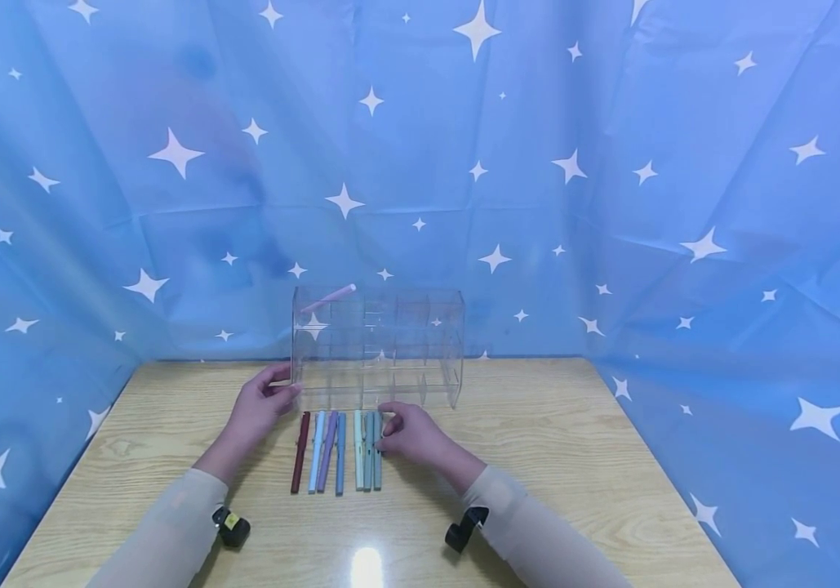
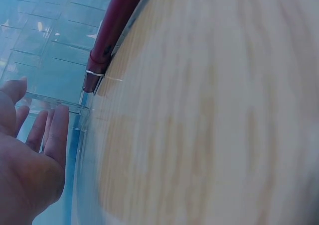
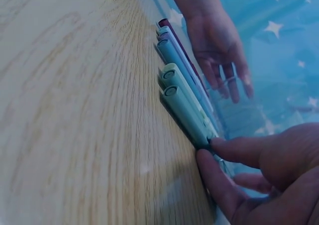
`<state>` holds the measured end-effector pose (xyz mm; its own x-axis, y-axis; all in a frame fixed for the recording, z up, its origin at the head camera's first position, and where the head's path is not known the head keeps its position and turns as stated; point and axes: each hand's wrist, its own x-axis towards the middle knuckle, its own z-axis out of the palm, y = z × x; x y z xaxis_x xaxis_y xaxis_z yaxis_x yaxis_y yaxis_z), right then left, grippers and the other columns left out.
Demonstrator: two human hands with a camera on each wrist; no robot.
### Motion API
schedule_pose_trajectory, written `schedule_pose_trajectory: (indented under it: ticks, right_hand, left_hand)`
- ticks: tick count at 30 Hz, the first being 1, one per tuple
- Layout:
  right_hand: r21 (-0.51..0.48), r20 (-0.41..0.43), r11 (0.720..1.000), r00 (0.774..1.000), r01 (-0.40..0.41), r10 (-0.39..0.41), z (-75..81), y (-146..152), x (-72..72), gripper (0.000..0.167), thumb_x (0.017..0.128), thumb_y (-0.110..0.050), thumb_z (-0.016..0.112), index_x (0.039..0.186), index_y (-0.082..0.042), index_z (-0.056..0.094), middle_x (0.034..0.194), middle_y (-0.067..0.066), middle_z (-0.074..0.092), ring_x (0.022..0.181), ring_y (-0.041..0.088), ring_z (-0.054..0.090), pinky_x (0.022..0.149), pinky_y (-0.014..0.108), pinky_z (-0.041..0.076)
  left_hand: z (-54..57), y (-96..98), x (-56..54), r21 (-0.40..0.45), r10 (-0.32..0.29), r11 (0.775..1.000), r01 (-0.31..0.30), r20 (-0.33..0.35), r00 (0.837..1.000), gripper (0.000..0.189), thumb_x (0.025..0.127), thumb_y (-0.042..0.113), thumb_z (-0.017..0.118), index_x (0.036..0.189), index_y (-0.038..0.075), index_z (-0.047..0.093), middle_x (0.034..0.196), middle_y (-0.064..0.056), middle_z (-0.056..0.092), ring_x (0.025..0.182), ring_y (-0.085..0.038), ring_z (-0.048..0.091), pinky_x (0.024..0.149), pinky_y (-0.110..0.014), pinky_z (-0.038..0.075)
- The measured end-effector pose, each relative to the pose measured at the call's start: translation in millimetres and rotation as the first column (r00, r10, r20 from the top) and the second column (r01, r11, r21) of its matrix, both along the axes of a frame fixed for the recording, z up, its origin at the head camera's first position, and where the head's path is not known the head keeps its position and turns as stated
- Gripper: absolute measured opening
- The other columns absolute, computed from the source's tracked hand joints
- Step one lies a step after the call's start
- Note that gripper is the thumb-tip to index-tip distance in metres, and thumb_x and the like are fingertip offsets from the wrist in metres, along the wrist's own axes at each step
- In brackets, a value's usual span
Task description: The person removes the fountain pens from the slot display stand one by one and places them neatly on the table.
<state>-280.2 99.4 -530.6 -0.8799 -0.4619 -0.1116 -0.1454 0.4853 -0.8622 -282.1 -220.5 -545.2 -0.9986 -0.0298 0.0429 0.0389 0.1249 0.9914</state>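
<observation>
A clear plastic organizer (image 1: pixel 379 392) with several compartments stands at the back of the table, a pink pen (image 1: pixel 331 297) leaning in its upper left part. My left hand (image 1: pixel 261 404) touches the organizer's left side, its fingers fairly straight in the right wrist view. Capped pens lie in a row before the organizer: dark red (image 1: pixel 300 453), light blue (image 1: pixel 317 453), purple (image 1: pixel 327 453), blue (image 1: pixel 340 457), then pale green (image 1: pixel 359 457) and two teal ones. My right hand (image 1: pixel 415 437) pinches the rightmost teal pen (image 3: pixel 184 113) near its far end with thumb and index finger.
The wooden table (image 1: pixel 537 465) extends to both sides of the pens. A blue curtain (image 1: pixel 420 163) with white stars hangs behind the organizer and along the sides. Black wrist cameras sit on both sleeves.
</observation>
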Motion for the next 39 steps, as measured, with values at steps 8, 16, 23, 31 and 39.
schedule_pose_trajectory:
  ticks: [8, 16, 23, 31, 39]
  right_hand:
    - [-0.012, -0.005, 1.0, 1.0, -0.004, 0.004, 1.8, 4.5, 0.7, 0.074, 0.091, 0.0, 0.087, 0.157, 0.007, 0.053, 0.102, 0.009, 0.072, 0.089, 0.019, 0.07, 0.078, 0.029, 0.066]
    - [-0.046, 0.008, 0.997, 0.998, 0.068, -0.067, 5.7, 5.7, -1.6, 0.064, 0.093, -0.007, 0.087, 0.15, 0.005, 0.059, 0.116, 0.017, 0.067, 0.097, 0.023, 0.066, 0.082, 0.035, 0.067]
    - [-0.116, -0.061, 0.986, 0.99, 0.118, -0.126, 16.4, -1.4, -7.2, 0.05, 0.099, -0.015, 0.084, 0.143, 0.002, 0.065, 0.11, 0.009, 0.069, 0.094, 0.022, 0.068, 0.081, 0.035, 0.067]
    - [-0.202, -0.219, 0.964, 0.951, 0.173, -0.217, 39.4, -13.9, -13.9, 0.042, 0.103, -0.018, 0.08, 0.141, -0.006, 0.067, 0.11, 0.005, 0.072, 0.1, 0.02, 0.068, 0.085, 0.033, 0.065]
    - [-0.337, -0.32, 0.929, 0.91, 0.152, -0.265, 75.5, -35.3, -35.6, 0.054, 0.104, -0.018, 0.08, 0.154, -0.014, 0.058, 0.137, 0.008, 0.063, 0.11, 0.022, 0.07, 0.095, 0.04, 0.066]
  left_hand:
    - [-0.5, -0.6, -0.5, 0.005, -0.006, 1.0, 0.006, -0.002, 1.0, 0.058, 0.11, 0.011, 0.071, 0.162, -0.001, 0.048, 0.153, -0.031, 0.055, 0.13, -0.04, 0.065, 0.104, -0.04, 0.065]
    - [-0.7, -1.5, -1.8, 0.004, -0.002, 1.0, 0.002, 0.007, 1.0, 0.057, 0.11, 0.01, 0.07, 0.163, 0.0, 0.049, 0.154, -0.03, 0.055, 0.125, -0.029, 0.067, 0.103, -0.039, 0.066]
    - [-1.4, -0.8, -1.2, 0.001, -0.008, 1.0, 0.008, 0.015, 1.0, 0.06, 0.111, 0.013, 0.07, 0.164, 0.0, 0.047, 0.155, -0.03, 0.054, 0.128, -0.03, 0.065, 0.104, -0.04, 0.065]
    - [-1.1, -0.7, -0.4, 0.01, -0.004, 1.0, 0.003, 0.015, 1.0, 0.059, 0.111, 0.012, 0.07, 0.164, 0.0, 0.047, 0.156, -0.029, 0.054, 0.13, -0.034, 0.064, 0.104, -0.04, 0.065]
    - [-1.2, -1.3, -1.4, 0.009, -0.004, 1.0, 0.004, 0.014, 1.0, 0.059, 0.111, 0.012, 0.07, 0.164, 0.001, 0.047, 0.156, -0.028, 0.054, 0.128, -0.031, 0.065, 0.104, -0.04, 0.065]
